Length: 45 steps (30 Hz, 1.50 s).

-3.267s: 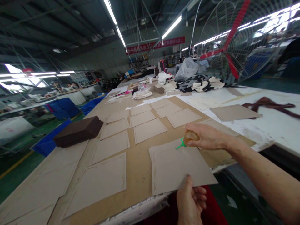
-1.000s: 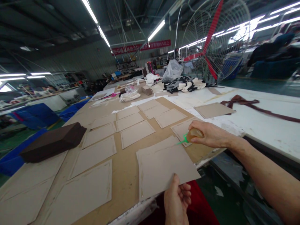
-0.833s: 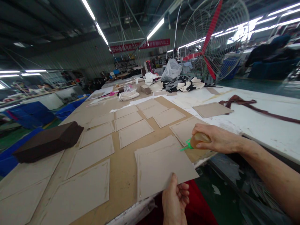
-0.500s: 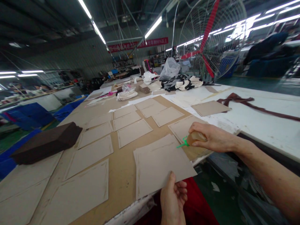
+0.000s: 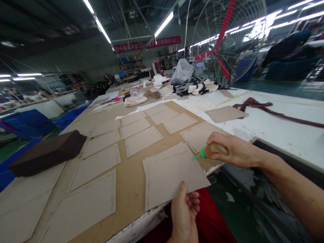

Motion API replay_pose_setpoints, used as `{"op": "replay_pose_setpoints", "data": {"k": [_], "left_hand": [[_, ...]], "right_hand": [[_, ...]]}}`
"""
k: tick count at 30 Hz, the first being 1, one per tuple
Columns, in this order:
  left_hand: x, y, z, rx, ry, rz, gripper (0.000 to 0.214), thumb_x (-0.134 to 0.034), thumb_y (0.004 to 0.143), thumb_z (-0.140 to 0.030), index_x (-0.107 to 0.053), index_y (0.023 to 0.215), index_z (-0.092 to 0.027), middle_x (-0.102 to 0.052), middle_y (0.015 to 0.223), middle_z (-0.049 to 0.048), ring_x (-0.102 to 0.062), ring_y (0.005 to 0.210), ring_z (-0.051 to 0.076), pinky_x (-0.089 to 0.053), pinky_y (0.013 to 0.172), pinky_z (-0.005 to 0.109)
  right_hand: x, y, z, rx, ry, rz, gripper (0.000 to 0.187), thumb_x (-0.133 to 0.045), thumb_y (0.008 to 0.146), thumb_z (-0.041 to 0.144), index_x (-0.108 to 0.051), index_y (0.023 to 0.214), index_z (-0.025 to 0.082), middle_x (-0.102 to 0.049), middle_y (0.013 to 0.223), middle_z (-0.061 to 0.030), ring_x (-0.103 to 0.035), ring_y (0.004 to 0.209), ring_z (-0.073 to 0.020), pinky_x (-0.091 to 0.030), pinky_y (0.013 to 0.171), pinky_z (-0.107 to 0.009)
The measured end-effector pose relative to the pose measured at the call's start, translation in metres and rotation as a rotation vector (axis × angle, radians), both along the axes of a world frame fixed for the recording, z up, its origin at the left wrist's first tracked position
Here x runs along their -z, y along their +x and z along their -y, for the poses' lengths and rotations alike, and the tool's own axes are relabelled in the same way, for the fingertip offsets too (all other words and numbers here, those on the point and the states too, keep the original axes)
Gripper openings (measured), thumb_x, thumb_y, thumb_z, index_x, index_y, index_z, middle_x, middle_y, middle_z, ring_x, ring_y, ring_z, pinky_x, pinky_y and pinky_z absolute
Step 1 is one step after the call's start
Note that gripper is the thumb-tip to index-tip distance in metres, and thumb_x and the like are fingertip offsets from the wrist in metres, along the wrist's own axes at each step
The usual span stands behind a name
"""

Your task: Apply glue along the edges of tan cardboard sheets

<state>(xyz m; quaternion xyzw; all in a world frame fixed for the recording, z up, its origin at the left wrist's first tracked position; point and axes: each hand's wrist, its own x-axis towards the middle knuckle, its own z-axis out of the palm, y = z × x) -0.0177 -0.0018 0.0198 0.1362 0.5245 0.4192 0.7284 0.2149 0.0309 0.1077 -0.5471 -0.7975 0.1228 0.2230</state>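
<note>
My left hand (image 5: 184, 212) pinches the near edge of a grey cardboard sheet (image 5: 169, 175), thumb on top, holding it at the table's front edge. My right hand (image 5: 231, 150) is closed round a small amber squeeze bottle (image 5: 214, 149) with a green nozzle (image 5: 198, 156). The nozzle tip points left and sits at the sheet's right edge. A second sheet lies just under the held one.
Several more grey sheets (image 5: 143, 136) lie in rows on the brown board-covered table (image 5: 131, 182). A dark brown block (image 5: 45, 152) rests at the left. A white table with a brown strap (image 5: 255, 104) runs to the right. Fabric piles, a plastic bag (image 5: 181, 71) and a big fan (image 5: 227, 37) stand behind.
My right hand with the bottle has moved along the sheet's right edge toward me. My left hand keeps its pinch on the near edge. The view has shifted slightly.
</note>
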Motion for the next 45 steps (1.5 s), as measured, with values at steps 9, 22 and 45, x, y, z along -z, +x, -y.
{"op": "replay_pose_setpoints", "data": {"k": [9, 22, 45], "left_hand": [[0.001, 0.000, 0.001, -0.007, 0.006, 0.007, 0.026, -0.062, 0.081, -0.035, -0.059, 0.085, -0.010, -0.063, 0.062, 0.0050, -0.053, 0.050, 0.009, -0.041, 0.046, 0.018], [0.000, 0.000, 0.000, -0.014, -0.001, -0.007, 0.024, -0.064, 0.080, -0.034, -0.058, 0.080, -0.011, -0.063, 0.062, 0.0055, -0.055, 0.050, 0.009, -0.044, 0.046, 0.018], [-0.005, 0.002, -0.001, -0.004, -0.012, -0.038, 0.021, -0.061, 0.082, -0.031, -0.057, 0.079, -0.011, -0.063, 0.061, 0.0049, -0.055, 0.050, 0.009, -0.044, 0.047, 0.018]], "right_hand": [[-0.005, 0.015, 0.031, -0.067, -0.104, 0.020, 0.032, -0.064, 0.082, 0.040, -0.052, 0.109, 0.027, -0.059, 0.102, -0.0031, -0.057, 0.091, -0.0220, -0.045, 0.076, -0.033], [0.002, 0.015, 0.051, -0.048, -0.138, -0.076, 0.033, -0.064, 0.082, 0.037, -0.054, 0.111, 0.028, -0.060, 0.108, -0.0050, -0.058, 0.094, -0.0247, -0.047, 0.079, -0.036], [0.026, 0.024, 0.072, 0.019, -0.001, -0.163, 0.041, -0.067, 0.079, 0.034, -0.052, 0.117, 0.029, -0.058, 0.116, -0.0048, -0.056, 0.105, -0.0256, -0.046, 0.089, -0.036]]}}
